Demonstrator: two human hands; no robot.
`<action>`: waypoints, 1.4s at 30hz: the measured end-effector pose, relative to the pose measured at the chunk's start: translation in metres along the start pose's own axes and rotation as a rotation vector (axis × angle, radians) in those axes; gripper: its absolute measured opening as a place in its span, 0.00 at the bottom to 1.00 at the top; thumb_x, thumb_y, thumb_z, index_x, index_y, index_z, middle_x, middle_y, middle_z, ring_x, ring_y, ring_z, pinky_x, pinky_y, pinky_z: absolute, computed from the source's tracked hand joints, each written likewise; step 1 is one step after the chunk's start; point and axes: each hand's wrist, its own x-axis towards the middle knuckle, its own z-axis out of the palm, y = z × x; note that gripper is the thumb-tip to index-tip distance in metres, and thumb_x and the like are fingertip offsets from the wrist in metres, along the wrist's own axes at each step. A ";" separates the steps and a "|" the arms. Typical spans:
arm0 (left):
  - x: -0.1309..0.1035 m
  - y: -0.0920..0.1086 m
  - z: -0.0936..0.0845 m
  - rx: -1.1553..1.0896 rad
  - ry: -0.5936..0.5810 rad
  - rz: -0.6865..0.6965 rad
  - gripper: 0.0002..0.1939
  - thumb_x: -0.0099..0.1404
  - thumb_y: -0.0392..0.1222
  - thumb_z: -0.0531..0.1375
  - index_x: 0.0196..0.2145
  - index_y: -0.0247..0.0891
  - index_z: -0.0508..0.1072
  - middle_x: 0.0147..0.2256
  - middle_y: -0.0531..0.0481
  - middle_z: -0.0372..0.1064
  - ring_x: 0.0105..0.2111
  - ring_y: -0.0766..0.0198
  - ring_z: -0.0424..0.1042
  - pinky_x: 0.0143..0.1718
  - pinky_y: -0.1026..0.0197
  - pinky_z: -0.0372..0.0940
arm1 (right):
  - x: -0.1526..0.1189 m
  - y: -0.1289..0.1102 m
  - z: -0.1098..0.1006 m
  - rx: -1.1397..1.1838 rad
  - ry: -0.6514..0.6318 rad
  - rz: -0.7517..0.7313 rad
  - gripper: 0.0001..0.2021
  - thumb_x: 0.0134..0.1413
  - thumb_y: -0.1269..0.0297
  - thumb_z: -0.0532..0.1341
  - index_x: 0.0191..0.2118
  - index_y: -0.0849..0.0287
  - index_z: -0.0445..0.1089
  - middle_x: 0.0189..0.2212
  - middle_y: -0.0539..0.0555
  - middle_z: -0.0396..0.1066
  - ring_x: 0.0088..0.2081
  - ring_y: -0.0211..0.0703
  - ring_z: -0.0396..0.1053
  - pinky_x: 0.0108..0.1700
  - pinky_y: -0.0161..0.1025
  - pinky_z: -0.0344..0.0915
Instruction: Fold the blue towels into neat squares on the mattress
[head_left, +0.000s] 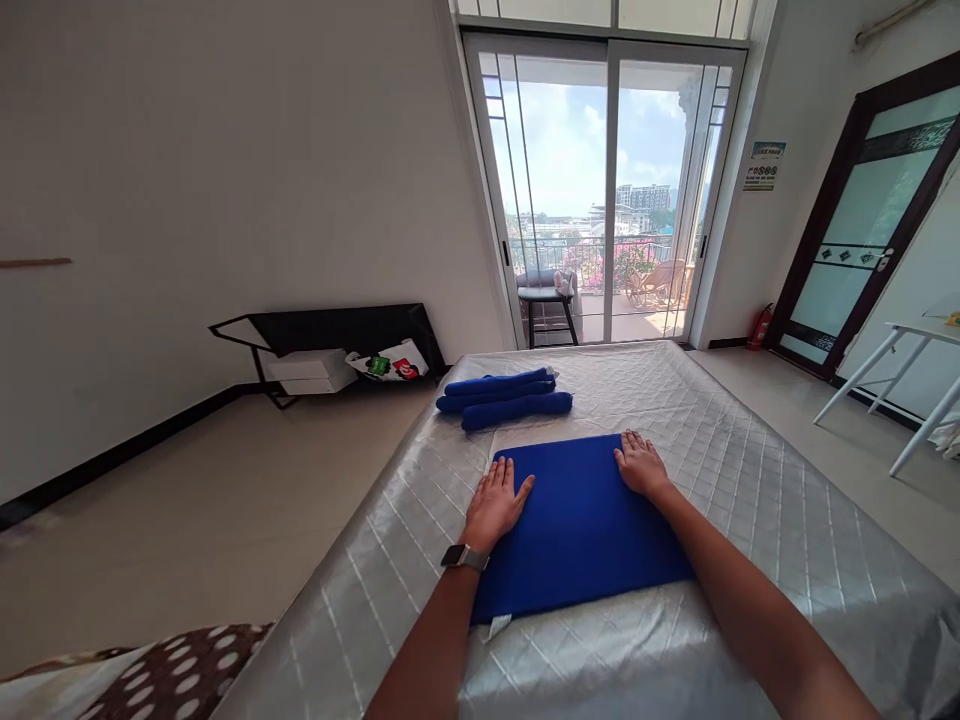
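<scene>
A blue cloth (581,530) lies flat on the silver quilted bed cover (765,500), with a small white tag at its near left corner. My left hand (496,502) rests palm down on the cloth's far left part, fingers spread, a watch on the wrist. On the far right corner lies my right hand (640,463), also flat with its fingers stretched out. Beyond the cloth, slightly left, several rolled blue cloths (517,408) sit close together on the cover.
A black rack (345,328) with white boxes (311,370) and a printed bag stands by the left wall. Sliding glass doors (611,200) are ahead. A white table (926,330) stands right; a brown dotted cloth (176,675) is at lower left.
</scene>
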 end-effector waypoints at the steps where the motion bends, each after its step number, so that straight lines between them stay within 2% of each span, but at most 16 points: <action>1: -0.001 -0.001 -0.001 0.003 -0.011 -0.009 0.44 0.73 0.63 0.36 0.71 0.23 0.49 0.73 0.34 0.40 0.73 0.47 0.42 0.71 0.47 0.44 | 0.000 0.000 -0.001 0.006 -0.001 0.003 0.32 0.72 0.57 0.39 0.74 0.70 0.43 0.74 0.60 0.42 0.75 0.44 0.35 0.72 0.47 0.36; 4: -0.003 -0.005 -0.001 0.012 -0.016 -0.050 0.44 0.73 0.63 0.35 0.72 0.23 0.47 0.73 0.34 0.39 0.73 0.48 0.41 0.71 0.47 0.44 | -0.001 -0.002 -0.002 0.024 0.007 0.005 0.32 0.72 0.57 0.38 0.74 0.70 0.43 0.74 0.61 0.41 0.75 0.44 0.35 0.72 0.47 0.35; 7: -0.003 -0.006 -0.003 0.051 -0.001 -0.082 0.43 0.74 0.62 0.36 0.71 0.23 0.49 0.72 0.32 0.42 0.73 0.47 0.41 0.70 0.44 0.45 | -0.001 -0.002 -0.002 0.037 0.016 -0.003 0.32 0.71 0.58 0.39 0.74 0.71 0.43 0.74 0.62 0.41 0.75 0.45 0.36 0.72 0.47 0.35; 10: 0.001 0.012 -0.009 0.087 0.027 -0.062 0.42 0.74 0.61 0.37 0.70 0.22 0.53 0.71 0.31 0.46 0.72 0.45 0.45 0.70 0.45 0.45 | 0.000 -0.003 -0.001 0.061 0.013 -0.005 0.32 0.71 0.58 0.38 0.74 0.71 0.44 0.74 0.63 0.42 0.75 0.46 0.36 0.72 0.49 0.35; 12: 0.005 0.042 -0.013 0.067 0.049 0.020 0.41 0.75 0.61 0.37 0.69 0.23 0.55 0.71 0.32 0.49 0.72 0.47 0.47 0.70 0.46 0.47 | 0.001 -0.004 0.000 0.075 0.016 -0.005 0.32 0.71 0.57 0.38 0.74 0.71 0.44 0.74 0.63 0.42 0.75 0.46 0.36 0.72 0.49 0.35; 18: 0.021 0.166 -0.012 -0.107 0.128 0.372 0.35 0.77 0.54 0.35 0.68 0.29 0.61 0.69 0.36 0.57 0.70 0.53 0.53 0.69 0.50 0.51 | 0.001 0.001 0.005 0.044 0.028 -0.034 0.32 0.70 0.62 0.43 0.74 0.70 0.44 0.74 0.63 0.43 0.75 0.46 0.36 0.72 0.48 0.35; 20: 0.024 0.188 -0.008 -0.148 0.147 0.400 0.33 0.78 0.53 0.36 0.67 0.30 0.62 0.68 0.36 0.58 0.69 0.53 0.55 0.69 0.49 0.52 | 0.001 0.003 0.007 0.019 0.015 -0.053 0.32 0.69 0.63 0.44 0.74 0.68 0.44 0.74 0.61 0.42 0.75 0.45 0.35 0.72 0.46 0.36; 21: 0.025 0.191 -0.006 -0.161 0.151 0.390 0.33 0.78 0.52 0.36 0.68 0.31 0.61 0.68 0.36 0.59 0.69 0.53 0.55 0.69 0.48 0.52 | 0.001 0.004 0.007 0.014 0.016 -0.055 0.31 0.69 0.63 0.44 0.74 0.67 0.44 0.74 0.60 0.42 0.75 0.45 0.35 0.72 0.46 0.36; 23: 0.026 0.184 -0.004 -0.164 0.144 0.348 0.33 0.78 0.53 0.36 0.68 0.31 0.60 0.68 0.37 0.58 0.70 0.53 0.54 0.70 0.47 0.51 | 0.002 0.004 0.008 0.020 0.034 -0.047 0.31 0.71 0.61 0.42 0.74 0.66 0.45 0.74 0.60 0.43 0.75 0.46 0.36 0.72 0.47 0.36; 25: 0.026 0.159 -0.003 -0.132 0.112 0.299 0.35 0.77 0.55 0.36 0.70 0.30 0.57 0.70 0.37 0.54 0.71 0.53 0.50 0.71 0.48 0.48 | 0.003 0.002 0.008 0.033 0.053 -0.034 0.31 0.72 0.59 0.40 0.74 0.67 0.45 0.74 0.62 0.43 0.74 0.47 0.38 0.72 0.49 0.36; 29: 0.025 0.082 -0.005 -0.056 0.032 0.122 0.40 0.75 0.60 0.35 0.71 0.27 0.52 0.72 0.38 0.46 0.73 0.53 0.43 0.72 0.50 0.44 | 0.004 -0.001 0.007 0.051 0.043 -0.008 0.32 0.72 0.57 0.40 0.74 0.70 0.45 0.74 0.62 0.43 0.74 0.46 0.38 0.72 0.48 0.35; 31: 0.025 0.045 -0.003 -0.029 0.034 0.036 0.41 0.75 0.60 0.35 0.71 0.25 0.51 0.72 0.37 0.45 0.73 0.52 0.42 0.71 0.48 0.44 | 0.004 -0.002 0.006 0.056 0.035 -0.004 0.32 0.72 0.57 0.40 0.74 0.70 0.45 0.74 0.61 0.43 0.74 0.46 0.37 0.72 0.48 0.35; 33: 0.024 0.018 0.001 -0.012 0.069 -0.008 0.42 0.74 0.60 0.35 0.71 0.24 0.51 0.72 0.35 0.46 0.73 0.50 0.43 0.71 0.47 0.45 | 0.003 -0.002 0.006 0.051 0.039 -0.002 0.32 0.71 0.57 0.40 0.74 0.70 0.45 0.74 0.61 0.43 0.74 0.46 0.37 0.72 0.48 0.35; 36: 0.023 0.002 0.006 -0.007 0.113 -0.025 0.43 0.74 0.62 0.35 0.70 0.23 0.52 0.71 0.33 0.47 0.72 0.48 0.45 0.71 0.46 0.47 | 0.000 -0.003 0.002 0.032 0.045 0.003 0.32 0.71 0.58 0.40 0.74 0.70 0.45 0.73 0.61 0.44 0.74 0.45 0.38 0.72 0.49 0.35; 42: 0.022 0.009 0.004 -0.043 0.099 -0.023 0.43 0.73 0.64 0.36 0.71 0.25 0.53 0.71 0.34 0.47 0.72 0.49 0.45 0.70 0.46 0.45 | -0.015 -0.008 -0.009 -0.031 0.030 0.012 0.31 0.72 0.59 0.39 0.73 0.71 0.46 0.73 0.63 0.43 0.74 0.46 0.37 0.72 0.49 0.35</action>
